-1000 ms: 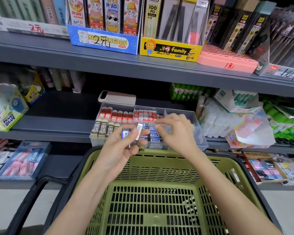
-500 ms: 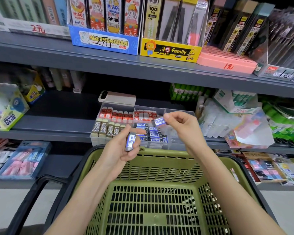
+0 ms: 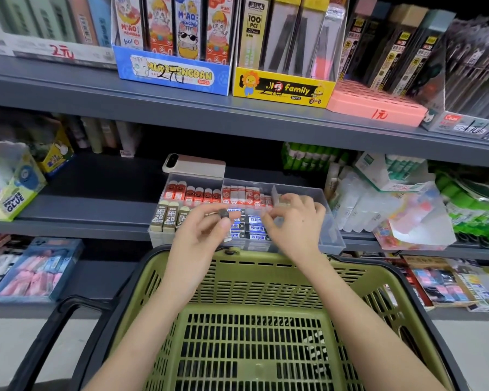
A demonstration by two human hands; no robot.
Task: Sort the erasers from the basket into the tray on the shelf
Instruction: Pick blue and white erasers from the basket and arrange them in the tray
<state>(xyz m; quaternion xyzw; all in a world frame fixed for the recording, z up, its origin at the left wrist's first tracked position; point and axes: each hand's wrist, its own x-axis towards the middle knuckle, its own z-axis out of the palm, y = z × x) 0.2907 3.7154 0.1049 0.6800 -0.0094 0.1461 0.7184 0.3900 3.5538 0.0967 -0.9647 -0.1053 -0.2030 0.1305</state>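
Fingers (image 3: 277,213) of the right hand (image 3: 299,227), earlier raised with a blue-sleeved eraser, now sit in the clear plastic compartment tray (image 3: 332,232) on the shelf (image 3: 96,211); grip unclear. Left hand (image 3: 198,241) pinches a second small eraser (image 3: 223,214), placement pending.

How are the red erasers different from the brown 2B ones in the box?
The red erasers wear red-and-white sleeves; the 2B erasers wear olive-brown ones with pale tips. The red ones stand at the back, the 2B ones at the front left. Both stand upright in the clear tray.
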